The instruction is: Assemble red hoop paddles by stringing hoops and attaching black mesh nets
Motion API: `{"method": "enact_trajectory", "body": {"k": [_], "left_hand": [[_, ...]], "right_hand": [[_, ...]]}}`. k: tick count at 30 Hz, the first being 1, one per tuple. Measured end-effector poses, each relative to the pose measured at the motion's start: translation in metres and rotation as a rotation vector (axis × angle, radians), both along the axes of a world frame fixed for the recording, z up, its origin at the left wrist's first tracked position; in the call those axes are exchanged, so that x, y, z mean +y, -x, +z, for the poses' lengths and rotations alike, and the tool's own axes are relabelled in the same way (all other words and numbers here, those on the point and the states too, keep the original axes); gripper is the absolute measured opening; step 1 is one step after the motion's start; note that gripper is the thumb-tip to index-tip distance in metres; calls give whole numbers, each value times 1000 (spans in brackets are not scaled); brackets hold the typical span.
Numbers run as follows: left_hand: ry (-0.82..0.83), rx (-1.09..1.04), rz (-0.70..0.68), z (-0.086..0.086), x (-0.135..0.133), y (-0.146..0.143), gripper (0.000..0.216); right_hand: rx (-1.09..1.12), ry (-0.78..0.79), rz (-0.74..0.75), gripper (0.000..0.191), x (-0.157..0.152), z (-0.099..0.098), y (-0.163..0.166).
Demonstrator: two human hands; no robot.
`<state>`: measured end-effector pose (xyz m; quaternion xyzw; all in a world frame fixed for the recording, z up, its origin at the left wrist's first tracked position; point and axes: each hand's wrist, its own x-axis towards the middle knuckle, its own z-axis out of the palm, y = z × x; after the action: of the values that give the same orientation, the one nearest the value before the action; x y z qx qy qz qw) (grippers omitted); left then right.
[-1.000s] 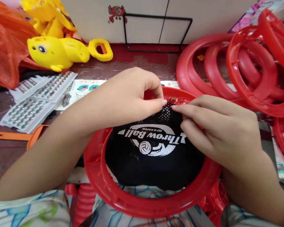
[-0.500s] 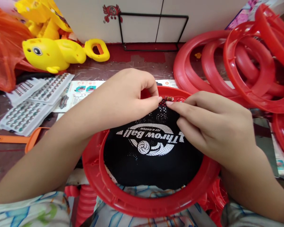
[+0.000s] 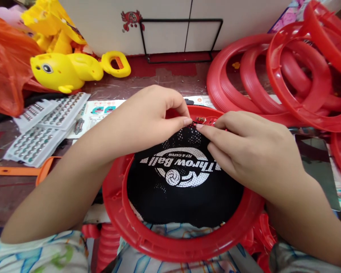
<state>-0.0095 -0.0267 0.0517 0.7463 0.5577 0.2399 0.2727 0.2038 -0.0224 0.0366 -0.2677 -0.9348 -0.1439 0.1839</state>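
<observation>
A red plastic ring (image 3: 170, 242) rests over my lap, its far side on the table edge. Black mesh fabric (image 3: 184, 204) with a white "Throw Ball" print, upside down from here, spans its middle. My left hand (image 3: 159, 117) pinches the fabric's far edge between thumb and forefinger. Close beside it, my right hand (image 3: 250, 146) has its thumb and forefinger on the same edge, with its other fingers curled. Just past the fingertips, a small component with thin wires (image 3: 201, 120) sits at the ring's far inner side. What lies right under the fingertips is hidden.
Red rings (image 3: 290, 76) are piled at the back right. White trays of button cells (image 3: 31, 142) lie left, near an orange strap (image 3: 14, 170). A yellow toy (image 3: 65, 70) and an orange plastic bag (image 3: 11, 64) stand behind. A black wire frame (image 3: 182, 19) leans at the back.
The far edge of the fabric is drawn slightly nearer to the fingertips, and both hands have come a little closer together. The whole view has shifted slightly.
</observation>
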Motion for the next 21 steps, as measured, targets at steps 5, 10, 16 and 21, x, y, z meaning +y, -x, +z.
{"method": "enact_trajectory", "body": {"k": [5, 10, 16, 21], "left_hand": [[3, -88, -17, -4, 3, 6, 26], [-82, 203, -183, 6, 1, 17, 31], [-45, 359, -37, 8, 4, 19, 43], [-88, 128, -68, 7, 0, 11, 25]], "right_hand": [[50, 167, -23, 26, -1, 5, -4], [82, 216, 87, 29, 0, 8, -3], [148, 261, 168, 26, 1, 2, 4], [220, 229, 147, 12, 3, 0, 5]]}}
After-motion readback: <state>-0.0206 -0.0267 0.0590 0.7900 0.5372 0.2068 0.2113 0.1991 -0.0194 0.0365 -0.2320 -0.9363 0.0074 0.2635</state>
